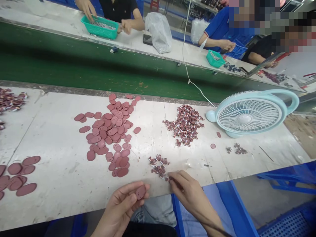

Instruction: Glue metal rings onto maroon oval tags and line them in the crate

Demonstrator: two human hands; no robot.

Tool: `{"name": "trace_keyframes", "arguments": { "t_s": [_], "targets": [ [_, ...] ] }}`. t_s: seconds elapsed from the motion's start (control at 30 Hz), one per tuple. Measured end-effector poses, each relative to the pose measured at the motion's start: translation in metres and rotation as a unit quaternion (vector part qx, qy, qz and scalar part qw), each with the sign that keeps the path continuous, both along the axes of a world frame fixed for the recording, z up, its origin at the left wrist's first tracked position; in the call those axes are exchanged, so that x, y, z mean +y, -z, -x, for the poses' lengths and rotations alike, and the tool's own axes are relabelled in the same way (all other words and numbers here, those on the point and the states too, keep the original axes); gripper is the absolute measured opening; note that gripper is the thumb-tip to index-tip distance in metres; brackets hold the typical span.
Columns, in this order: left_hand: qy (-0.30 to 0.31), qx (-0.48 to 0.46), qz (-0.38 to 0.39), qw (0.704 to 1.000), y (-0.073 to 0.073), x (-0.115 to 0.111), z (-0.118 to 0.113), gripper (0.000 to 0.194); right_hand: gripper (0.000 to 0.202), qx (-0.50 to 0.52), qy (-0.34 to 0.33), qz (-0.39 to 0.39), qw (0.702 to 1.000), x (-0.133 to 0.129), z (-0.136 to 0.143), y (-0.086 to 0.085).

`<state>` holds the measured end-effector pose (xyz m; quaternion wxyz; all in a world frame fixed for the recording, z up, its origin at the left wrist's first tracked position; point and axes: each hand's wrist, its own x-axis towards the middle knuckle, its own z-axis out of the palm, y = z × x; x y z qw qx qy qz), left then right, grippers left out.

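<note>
Between the thumb and fingers of my left hand [125,204] is a reddish-brown oval piece [141,192] with small dark holes, held over the table's front edge. My right hand [187,189] reaches onto the table, its fingertips together at the near end of a small group of dark brown parts [158,169]; whatever lies between them is too small to make out. Beyond that group lies a larger heap of similar brown parts [187,125]. A wide pile of reddish-brown ovals [111,128] spreads over the table to the left.
A light blue fan [247,113] lies at the right, its white cable [187,70] running up. More ovals [18,177] are at the left edge. Across a green belt [74,65], people work beside teal baskets [100,30]. A blue crate [234,207] stands below the table.
</note>
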<state>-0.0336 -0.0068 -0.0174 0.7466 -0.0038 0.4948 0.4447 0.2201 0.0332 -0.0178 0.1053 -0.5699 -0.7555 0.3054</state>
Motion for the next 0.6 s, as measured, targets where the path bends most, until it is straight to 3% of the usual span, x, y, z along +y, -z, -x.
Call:
{"name": "trace_keyframes", "arguments": {
  "t_s": [0.17,0.27,0.37,0.47,0.53,0.6],
  "targets": [
    [0.014,-0.003,-0.017,1.0,0.006,-0.002,0.0,0.038,0.011,0.011,0.014,0.048,0.999,-0.004,-0.005,-0.005],
    [0.023,0.004,-0.021,1.0,0.0,-0.002,-0.004,0.036,0.005,0.084,0.087,0.098,0.988,-0.011,-0.001,-0.01],
    [0.046,0.007,-0.036,0.998,-0.006,-0.002,-0.01,0.036,0.017,0.249,0.164,0.169,0.94,-0.021,0.01,-0.017],
    [0.061,0.011,-0.058,0.996,-0.007,-0.003,-0.015,0.037,0.016,0.375,0.168,0.204,0.889,-0.03,0.025,-0.024],
    [0.065,0.009,-0.072,0.995,-0.005,-0.005,-0.016,0.037,0.019,0.414,0.165,0.197,0.873,-0.033,0.035,-0.027],
    [0.068,0.004,-0.083,0.994,-0.002,-0.007,-0.017,0.038,0.023,0.426,0.148,0.169,0.876,-0.032,0.043,-0.029]
  ]
}}
